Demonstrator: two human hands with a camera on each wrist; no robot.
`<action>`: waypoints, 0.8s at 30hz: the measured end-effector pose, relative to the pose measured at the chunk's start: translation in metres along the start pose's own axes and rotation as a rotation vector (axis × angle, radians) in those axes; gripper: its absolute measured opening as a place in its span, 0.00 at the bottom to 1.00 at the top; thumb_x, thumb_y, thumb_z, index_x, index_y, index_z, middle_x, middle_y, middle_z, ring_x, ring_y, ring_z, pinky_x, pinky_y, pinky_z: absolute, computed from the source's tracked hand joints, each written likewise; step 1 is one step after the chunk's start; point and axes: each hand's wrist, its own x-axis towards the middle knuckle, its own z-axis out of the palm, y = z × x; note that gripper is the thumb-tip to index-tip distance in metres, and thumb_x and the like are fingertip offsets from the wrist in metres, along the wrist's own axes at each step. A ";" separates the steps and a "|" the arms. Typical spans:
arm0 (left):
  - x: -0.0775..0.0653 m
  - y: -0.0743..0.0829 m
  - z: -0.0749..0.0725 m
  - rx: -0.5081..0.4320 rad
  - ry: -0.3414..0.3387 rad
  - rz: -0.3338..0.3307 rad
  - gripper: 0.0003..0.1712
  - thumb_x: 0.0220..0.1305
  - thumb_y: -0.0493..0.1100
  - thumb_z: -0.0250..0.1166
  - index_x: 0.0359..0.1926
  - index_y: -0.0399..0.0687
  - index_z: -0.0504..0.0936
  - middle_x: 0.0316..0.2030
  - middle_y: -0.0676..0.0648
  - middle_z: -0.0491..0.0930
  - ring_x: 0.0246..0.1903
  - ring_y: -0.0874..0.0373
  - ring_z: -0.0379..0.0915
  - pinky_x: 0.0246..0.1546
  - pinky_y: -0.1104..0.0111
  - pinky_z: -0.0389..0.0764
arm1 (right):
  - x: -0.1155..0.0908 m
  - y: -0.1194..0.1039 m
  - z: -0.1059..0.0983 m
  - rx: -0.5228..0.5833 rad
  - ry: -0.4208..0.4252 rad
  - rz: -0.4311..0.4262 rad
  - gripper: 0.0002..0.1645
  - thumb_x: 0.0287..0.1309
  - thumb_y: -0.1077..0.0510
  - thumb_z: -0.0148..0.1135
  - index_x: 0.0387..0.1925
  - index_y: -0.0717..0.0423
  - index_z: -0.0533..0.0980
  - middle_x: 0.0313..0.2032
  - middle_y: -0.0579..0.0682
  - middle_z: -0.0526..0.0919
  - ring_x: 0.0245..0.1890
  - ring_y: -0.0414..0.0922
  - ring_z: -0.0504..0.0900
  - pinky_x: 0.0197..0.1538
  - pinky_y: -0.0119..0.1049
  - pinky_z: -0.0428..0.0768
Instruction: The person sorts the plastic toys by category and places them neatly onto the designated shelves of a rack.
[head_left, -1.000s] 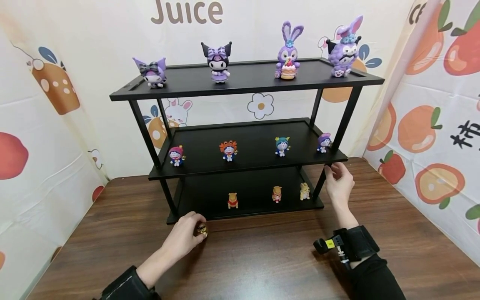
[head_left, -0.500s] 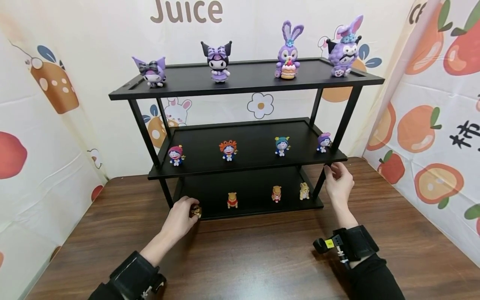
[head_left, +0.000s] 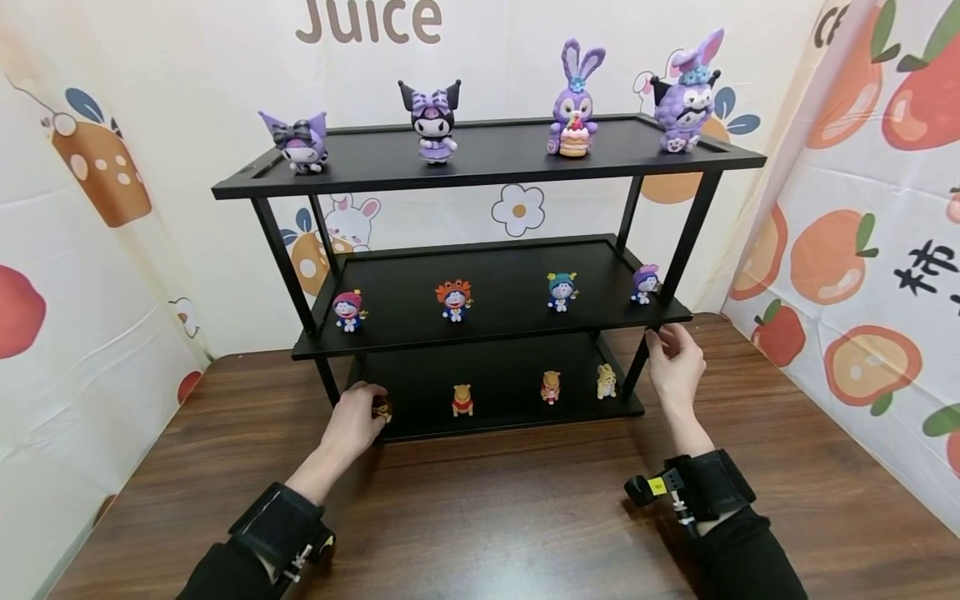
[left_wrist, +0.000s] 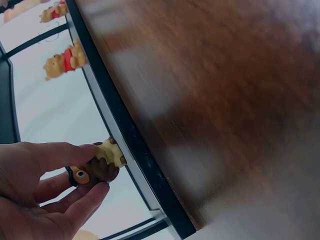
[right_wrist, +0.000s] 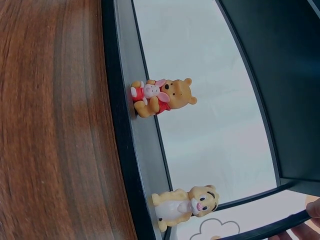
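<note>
My left hand (head_left: 356,417) pinches a small brown and yellow figurine (left_wrist: 102,162) between thumb and fingers, its base right at the front edge of the bottom shelf's left end. To its right on the bottom shelf (head_left: 431,431) stand a bear figurine in a red shirt (head_left: 462,401), another bear hugging a pink piglet (right_wrist: 162,95), and a pale yellow figurine with a white belly (right_wrist: 182,206). My right hand (head_left: 677,367) grips the black post (head_left: 637,364) at the rack's right front, just below the middle shelf.
Several figurines in coloured hats, such as an orange crab-like one (head_left: 454,300), stand along the middle shelf (head_left: 495,329). Purple figurines, one with long rabbit ears (head_left: 573,104), line the top shelf (head_left: 495,171). The rack stands on a wooden table (head_left: 480,508) before a printed cloth backdrop (head_left: 450,208).
My left hand has carried the brown and yellow figurine from over the table, up and leftward, to the bottom shelf's left end. The right hand has stayed on the post.
</note>
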 end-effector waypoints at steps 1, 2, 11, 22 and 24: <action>0.001 -0.001 0.000 0.004 -0.001 -0.003 0.17 0.46 0.27 0.63 0.41 0.28 0.76 0.38 0.34 0.73 0.35 0.45 0.72 0.34 0.58 0.75 | 0.000 0.000 0.000 0.000 0.000 -0.002 0.11 0.55 0.63 0.55 0.40 0.63 0.77 0.36 0.59 0.81 0.27 0.24 0.72 0.32 0.16 0.68; 0.001 -0.002 0.000 0.006 -0.003 -0.006 0.17 0.46 0.27 0.63 0.41 0.28 0.76 0.38 0.34 0.73 0.35 0.45 0.72 0.34 0.58 0.75 | 0.000 0.000 0.000 0.001 0.001 -0.002 0.11 0.55 0.63 0.55 0.40 0.63 0.77 0.36 0.59 0.81 0.26 0.24 0.72 0.31 0.16 0.68; 0.004 -0.007 0.004 0.039 -0.010 -0.019 0.18 0.45 0.28 0.64 0.41 0.28 0.75 0.38 0.35 0.73 0.35 0.45 0.72 0.34 0.57 0.74 | 0.000 0.000 0.000 -0.007 -0.008 -0.002 0.11 0.55 0.63 0.55 0.40 0.63 0.77 0.36 0.60 0.81 0.26 0.22 0.71 0.31 0.16 0.68; 0.002 -0.006 0.007 0.035 0.004 -0.016 0.18 0.45 0.27 0.64 0.42 0.28 0.75 0.37 0.35 0.73 0.32 0.46 0.73 0.32 0.59 0.75 | 0.000 0.001 -0.001 -0.003 -0.007 0.012 0.12 0.54 0.63 0.56 0.41 0.62 0.77 0.36 0.59 0.81 0.26 0.22 0.71 0.32 0.16 0.69; 0.002 -0.006 0.008 0.034 0.007 -0.014 0.18 0.45 0.27 0.64 0.42 0.28 0.75 0.37 0.35 0.73 0.31 0.47 0.73 0.30 0.59 0.75 | 0.000 0.002 -0.001 -0.004 -0.010 0.013 0.12 0.54 0.63 0.56 0.41 0.62 0.77 0.37 0.59 0.81 0.26 0.22 0.71 0.32 0.16 0.68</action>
